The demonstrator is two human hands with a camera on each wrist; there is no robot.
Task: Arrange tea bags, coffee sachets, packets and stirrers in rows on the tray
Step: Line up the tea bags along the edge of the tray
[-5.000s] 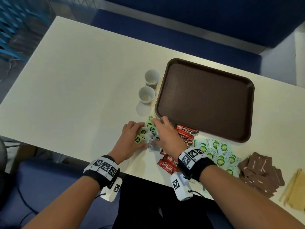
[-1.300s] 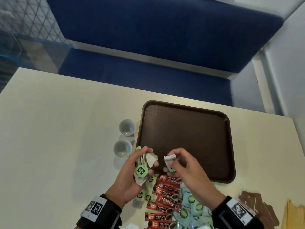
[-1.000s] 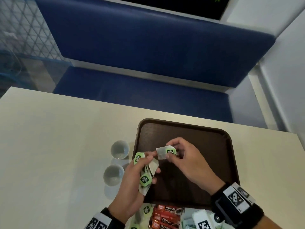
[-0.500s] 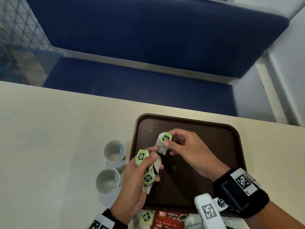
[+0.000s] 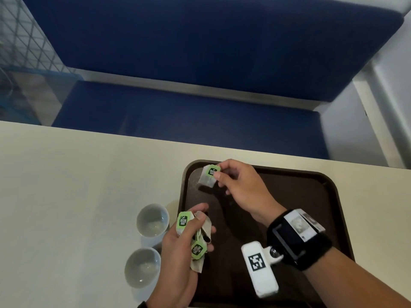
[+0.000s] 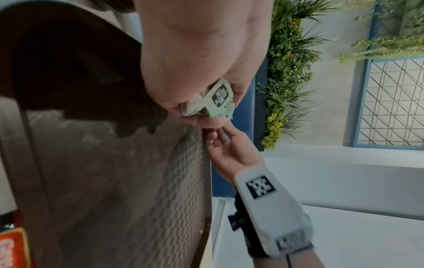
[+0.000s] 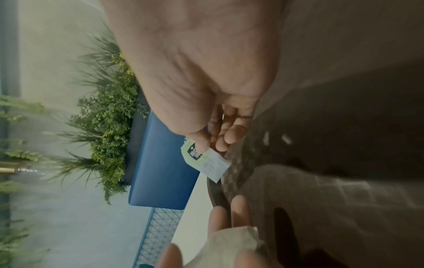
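Note:
A brown tray (image 5: 307, 192) lies on the cream table, with nothing lying on the part that shows. My right hand (image 5: 219, 172) pinches one tea bag (image 5: 208, 177) with a green tag just above the tray's far left corner; the right wrist view shows the same tea bag (image 7: 207, 161) between thumb and fingers. My left hand (image 5: 195, 227) grips a bunch of tea bags (image 5: 195, 243) over the tray's left edge, and the left wrist view shows a green tag of that bunch (image 6: 219, 97) in its fingers.
Two small white cups (image 5: 153, 220) (image 5: 142, 266) stand on the table (image 5: 77, 185) just left of the tray. A blue bench (image 5: 189, 112) runs behind the table's far edge. An orange sachet (image 6: 13, 248) shows at the tray's near edge in the left wrist view.
Both hands lifted tea bags from the pile near the table's front edge. The right hand then carried one tea bag from beside the left hand out to the tray's far left corner.

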